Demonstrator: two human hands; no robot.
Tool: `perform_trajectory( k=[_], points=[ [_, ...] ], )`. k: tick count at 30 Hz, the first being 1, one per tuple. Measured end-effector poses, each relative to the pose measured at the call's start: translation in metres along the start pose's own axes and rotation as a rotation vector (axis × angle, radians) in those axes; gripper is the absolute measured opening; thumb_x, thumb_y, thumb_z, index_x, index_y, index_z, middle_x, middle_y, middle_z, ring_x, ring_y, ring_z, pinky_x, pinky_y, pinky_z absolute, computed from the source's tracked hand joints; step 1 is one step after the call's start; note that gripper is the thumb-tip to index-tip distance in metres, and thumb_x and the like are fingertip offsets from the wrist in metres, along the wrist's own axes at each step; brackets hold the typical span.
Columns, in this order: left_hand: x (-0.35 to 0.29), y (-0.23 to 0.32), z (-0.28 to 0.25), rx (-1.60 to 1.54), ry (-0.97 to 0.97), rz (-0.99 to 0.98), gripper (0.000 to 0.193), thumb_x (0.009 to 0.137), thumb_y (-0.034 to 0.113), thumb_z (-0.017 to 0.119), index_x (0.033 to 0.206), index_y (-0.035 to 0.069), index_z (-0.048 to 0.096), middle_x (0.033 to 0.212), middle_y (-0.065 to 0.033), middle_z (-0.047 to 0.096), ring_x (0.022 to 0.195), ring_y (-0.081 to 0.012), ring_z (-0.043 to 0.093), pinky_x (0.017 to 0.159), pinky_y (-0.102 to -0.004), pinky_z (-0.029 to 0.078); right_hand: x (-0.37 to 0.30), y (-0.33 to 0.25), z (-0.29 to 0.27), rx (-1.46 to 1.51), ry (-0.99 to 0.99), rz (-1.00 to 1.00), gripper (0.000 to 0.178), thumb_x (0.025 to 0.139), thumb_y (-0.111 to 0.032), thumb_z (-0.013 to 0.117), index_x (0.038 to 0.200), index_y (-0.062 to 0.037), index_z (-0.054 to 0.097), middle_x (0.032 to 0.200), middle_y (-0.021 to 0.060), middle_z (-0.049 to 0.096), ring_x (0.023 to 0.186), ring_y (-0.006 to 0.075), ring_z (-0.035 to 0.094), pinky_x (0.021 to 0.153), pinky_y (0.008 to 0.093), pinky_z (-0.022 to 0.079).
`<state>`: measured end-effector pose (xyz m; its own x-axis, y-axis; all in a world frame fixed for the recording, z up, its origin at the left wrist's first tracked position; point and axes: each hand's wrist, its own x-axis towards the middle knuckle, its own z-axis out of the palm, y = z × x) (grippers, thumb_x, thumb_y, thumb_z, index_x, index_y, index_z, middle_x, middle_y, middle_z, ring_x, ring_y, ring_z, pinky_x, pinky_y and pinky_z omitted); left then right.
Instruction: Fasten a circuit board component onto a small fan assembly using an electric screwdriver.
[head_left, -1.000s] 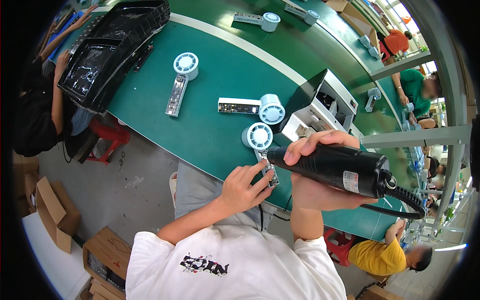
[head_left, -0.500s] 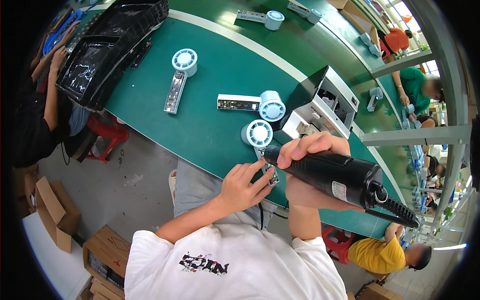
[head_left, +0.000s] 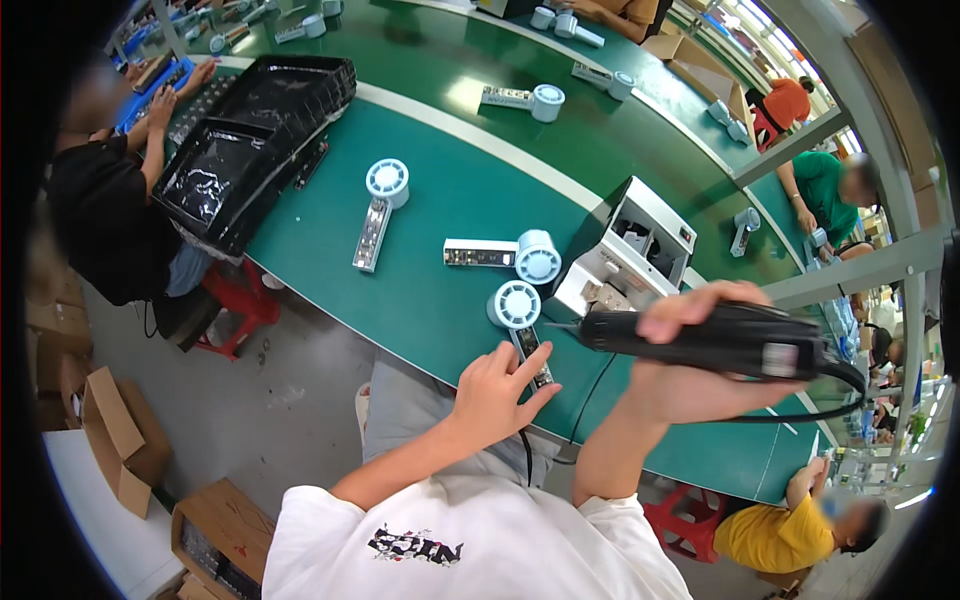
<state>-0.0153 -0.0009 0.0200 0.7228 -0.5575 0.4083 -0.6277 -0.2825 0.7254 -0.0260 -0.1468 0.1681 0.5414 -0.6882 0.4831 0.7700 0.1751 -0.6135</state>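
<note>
We read the clock from the near fan, twelve at the top. At six o'clock the left hand lies half open, index and thumb parted, fingers on the narrow handle of the near fan. This fan sits by the table's near edge, handle toward us. At three, the right hand wraps round a black electric screwdriver, both blurred; the thin bit ends close by the handle, contact we cannot tell. Hands apart.

We count three pale-blue fans on the smooth green tabletop: the second fan at twelve, the third fan at ten. Round vaned heads, straight open handles, small parts showing inside. One boxy white-and-black machine at two. Farther at ten, one glossy black moulded tray. Beyond, a fourth fan at twelve, a fifth fan at one.
</note>
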Motion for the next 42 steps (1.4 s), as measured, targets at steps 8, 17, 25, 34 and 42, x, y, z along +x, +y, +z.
perform_trajectory(
  k=[8, 17, 25, 34, 42],
  points=[
    [0.019, 0.011, -0.009, 0.122, -0.131, -0.19, 0.026, 0.084, 0.027, 0.071, 0.1, 0.008, 0.064, 0.058, -0.0135, 0.061, 0.05, -0.0316, 0.061, 0.045, -0.039, 0.046, 0.061, -0.073, -0.055, 0.075, 0.059, -0.249, 0.078, 0.089, -0.074, 0.038, 0.113, -0.0014, 0.052, 0.08, 0.0104, 0.052, 0.053, 0.0179, 0.05, 0.047, 0.0312, 0.038],
    [0.068, 0.018, -0.121, -0.084, 0.053, -0.285, 0.018, 0.07, 0.0, 0.067, 0.088, 0.001, 0.067, 0.086, -0.0064, 0.066, 0.069, -0.0111, 0.057, 0.059, -0.0222, 0.042, 0.09, -0.123, -0.115, 0.129, 0.096, -0.165, 0.078, 0.093, -0.07, 0.036, 0.111, 0.0043, 0.048, 0.076, 0.017, 0.054, 0.047, 0.0272, 0.053, 0.042, 0.0382, 0.044],
    [0.385, 0.021, 0.011, 0.335, -0.265, 0.46, 0.02, 0.087, 0.008, 0.055, 0.104, 0.007, 0.067, 0.069, -0.0191, 0.059, 0.061, -0.0307, 0.059, 0.059, -0.0392, 0.045, 0.089, -0.142, -0.135, 0.132, 0.223, -0.188, 0.087, 0.089, -0.079, 0.027, 0.105, 0.0029, 0.049, 0.071, 0.0191, 0.055, 0.043, 0.0285, 0.052, 0.039, 0.0391, 0.045],
    [0.465, -0.064, 0.215, 0.556, -0.531, 0.524, 0.027, 0.088, 0.009, 0.052, 0.104, 0.019, 0.071, 0.102, -0.022, 0.062, 0.098, -0.0405, 0.063, 0.086, -0.0481, 0.051, 0.094, -0.14, -0.135, 0.125, 0.412, -0.28, 0.088, 0.089, -0.08, 0.024, 0.098, 0.0026, 0.052, 0.061, 0.0172, 0.054, 0.036, 0.0273, 0.048, 0.034, 0.0377, 0.043],
    [0.469, -0.052, 0.171, 0.133, -0.632, 0.572, 0.053, 0.073, 0.001, 0.057, 0.126, 0.007, 0.062, 0.129, -0.0216, 0.058, 0.121, -0.038, 0.053, 0.107, -0.0415, 0.042, 0.093, -0.14, -0.135, 0.108, 0.396, -0.257, 0.089, 0.089, -0.08, 0.024, 0.099, 0.0036, 0.052, 0.063, 0.0186, 0.055, 0.039, 0.0283, 0.05, 0.036, 0.0392, 0.044]
  ],
)
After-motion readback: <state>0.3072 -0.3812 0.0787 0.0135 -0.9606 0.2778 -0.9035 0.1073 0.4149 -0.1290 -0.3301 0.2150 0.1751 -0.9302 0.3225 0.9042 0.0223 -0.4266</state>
